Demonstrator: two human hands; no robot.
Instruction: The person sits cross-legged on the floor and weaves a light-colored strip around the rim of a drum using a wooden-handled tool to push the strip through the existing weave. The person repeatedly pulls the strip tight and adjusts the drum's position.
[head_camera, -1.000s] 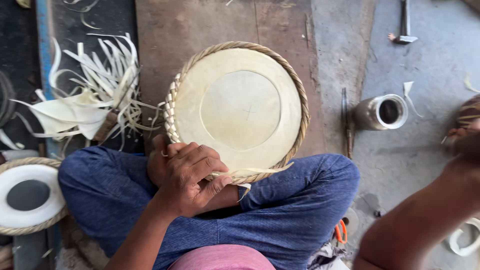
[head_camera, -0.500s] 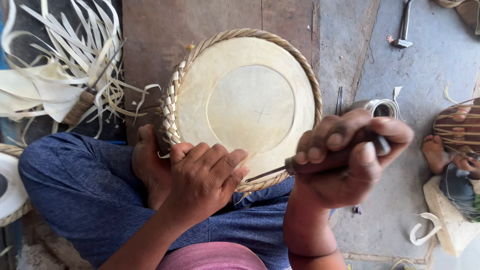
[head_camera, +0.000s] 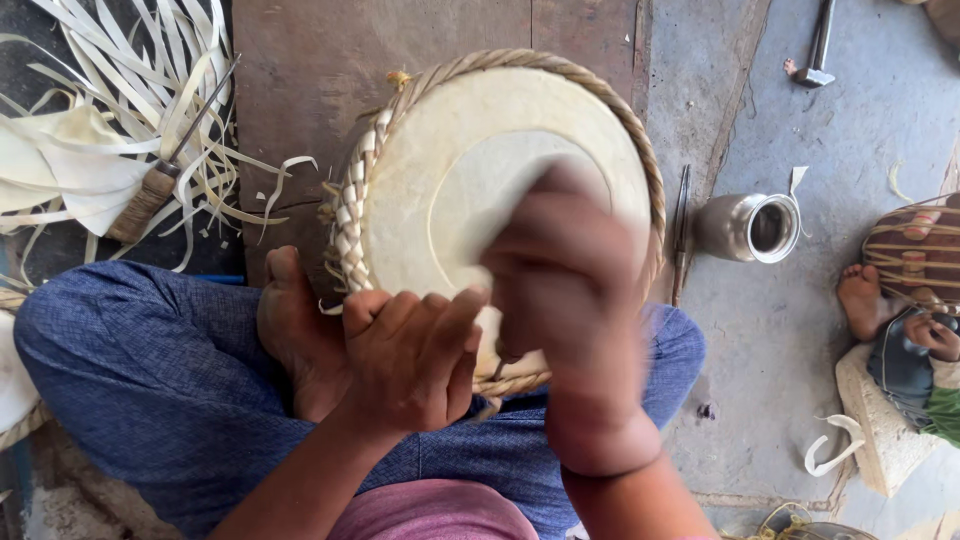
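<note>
A round drum head (head_camera: 440, 150) of pale hide with a braided rim (head_camera: 352, 215) rests tilted on my crossed legs in blue trousers. My left hand (head_camera: 405, 360) grips its near rim, fingers curled over the edge. Closed in a fist and blurred by motion, my right hand (head_camera: 570, 290) is over the hide's lower right. A dark tip of the thin tool (head_camera: 497, 372) pokes out beneath it; the rest is hidden.
A pile of pale strips (head_camera: 110, 130) and a knife with a wrapped handle (head_camera: 140, 205) lie at left. A wooden board (head_camera: 300, 80) lies under the drum. At right are a metal cup (head_camera: 750, 228), a thin rod (head_camera: 680, 230), a hammer (head_camera: 815, 50) and another person's foot (head_camera: 862, 295).
My right hand came in from the right with a thin tool and now moves fast over the hide. My left hand stayed on the near rim. The view moved closer.
</note>
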